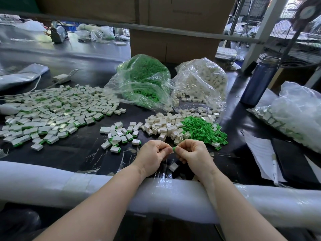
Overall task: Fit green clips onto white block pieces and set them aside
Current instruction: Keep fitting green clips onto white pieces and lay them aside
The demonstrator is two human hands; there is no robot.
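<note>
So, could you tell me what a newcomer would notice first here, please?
Probably the two hands, left hand and right hand, meeting at the near table edge and pinching a green clip between them. Behind them lie a green clip pile and, far left, a wide spread of finished blocks.

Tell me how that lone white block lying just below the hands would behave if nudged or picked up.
The lone white block looks like rigid moulded plastic, so probably stiff and light. Its boxy, flat faces suggest it would slide on the dark table rather than roll. Being small and smooth, it may slip from a loose pinch.
</note>
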